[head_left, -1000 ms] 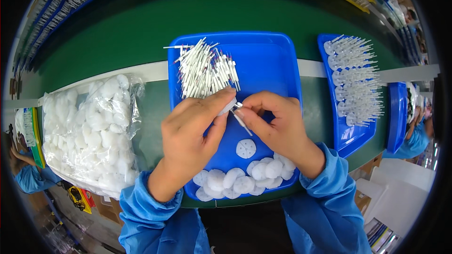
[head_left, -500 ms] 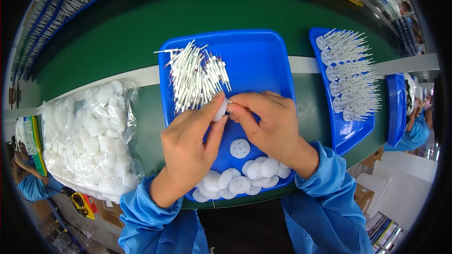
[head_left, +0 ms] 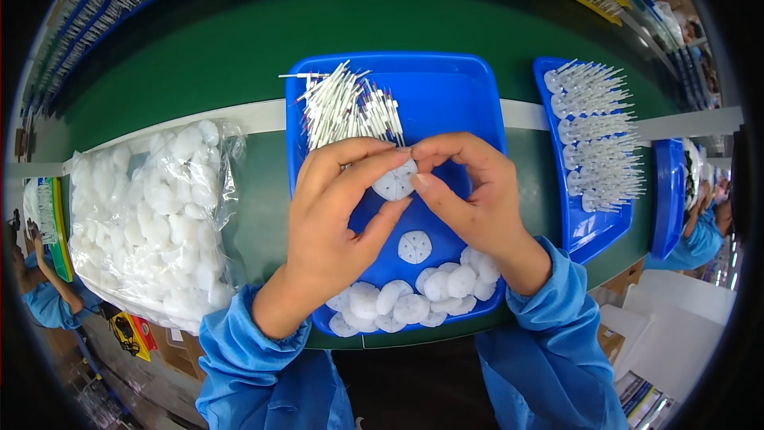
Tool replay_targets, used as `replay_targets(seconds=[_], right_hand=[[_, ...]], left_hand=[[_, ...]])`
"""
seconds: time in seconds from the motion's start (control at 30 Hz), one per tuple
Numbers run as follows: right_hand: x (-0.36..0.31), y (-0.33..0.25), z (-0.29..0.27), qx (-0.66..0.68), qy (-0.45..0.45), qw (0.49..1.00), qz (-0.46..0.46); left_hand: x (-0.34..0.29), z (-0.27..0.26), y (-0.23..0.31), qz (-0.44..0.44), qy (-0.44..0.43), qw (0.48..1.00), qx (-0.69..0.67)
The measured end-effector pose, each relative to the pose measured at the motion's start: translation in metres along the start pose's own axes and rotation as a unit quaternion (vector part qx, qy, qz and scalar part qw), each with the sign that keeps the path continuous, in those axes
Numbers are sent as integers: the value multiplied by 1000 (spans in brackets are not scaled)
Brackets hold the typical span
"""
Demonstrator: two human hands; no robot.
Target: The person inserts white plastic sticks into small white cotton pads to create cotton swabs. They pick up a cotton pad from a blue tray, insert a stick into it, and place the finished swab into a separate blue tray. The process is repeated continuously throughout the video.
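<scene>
Both hands meet over a blue tray (head_left: pixel 454 64). A round translucent white disc (head_left: pixel 395 181) with small dark holes is pinched between my left hand (head_left: pixel 338 199) and my right hand (head_left: pixel 469 191), its flat face turned up. Fingertips of both hands meet at its upper edge; whether a stick is also held there I cannot make out. Below it, a single similar disc (head_left: pixel 415 247) lies flat in the tray. Overlapping white discs (head_left: pixel 411 308) line the tray's near edge. Behind my left hand is a pile of thin white sticks (head_left: pixel 350 107) with dark tips.
A clear bag of white discs (head_left: pixel 151 223) lies to the left. At the right, a second blue tray (head_left: pixel 597 235) holds rows of discs with sticks standing in them (head_left: pixel 593 139). More stick-filled trays stand along the far edges. Other people work at both sides.
The held disc has turned from edge-on to showing its face. My right fingers have shifted onto its upper and right edge. The whole view has shifted slightly.
</scene>
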State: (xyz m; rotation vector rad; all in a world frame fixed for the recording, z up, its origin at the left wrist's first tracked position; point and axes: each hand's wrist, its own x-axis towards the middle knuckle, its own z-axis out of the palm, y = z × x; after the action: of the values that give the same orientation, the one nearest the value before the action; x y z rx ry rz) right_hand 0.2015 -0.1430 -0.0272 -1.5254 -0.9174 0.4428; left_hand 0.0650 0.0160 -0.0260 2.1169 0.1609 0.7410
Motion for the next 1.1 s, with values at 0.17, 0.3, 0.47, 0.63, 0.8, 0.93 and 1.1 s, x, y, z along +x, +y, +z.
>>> replay_targets(seconds=[0.17, 0.3, 0.47, 0.63, 0.8, 0.93, 1.1], right_hand=[[-1, 4, -1, 29, -6, 1000, 8], [-2, 5, 2, 16, 0, 1000, -2], [-3, 5, 2, 18, -11, 1000, -9], [-4, 9, 1, 120, -46, 992, 3], [-3, 8, 1, 135, -52, 990, 2], [-4, 6, -1, 117, -45, 992, 28], [-3, 7, -12, 85, -27, 993, 79]], left_hand=[[0, -3, 0, 19, -7, 1000, 21], [-2, 1, 1, 43, 4, 998, 43], [-1, 5, 1, 72, 35, 996, 51], [-4, 10, -3, 63, 61, 996, 21], [-3, 2, 1, 73, 20, 996, 48], [-2, 2, 6, 80, 7, 996, 44], [-1, 1, 3, 75, -3, 997, -5]])
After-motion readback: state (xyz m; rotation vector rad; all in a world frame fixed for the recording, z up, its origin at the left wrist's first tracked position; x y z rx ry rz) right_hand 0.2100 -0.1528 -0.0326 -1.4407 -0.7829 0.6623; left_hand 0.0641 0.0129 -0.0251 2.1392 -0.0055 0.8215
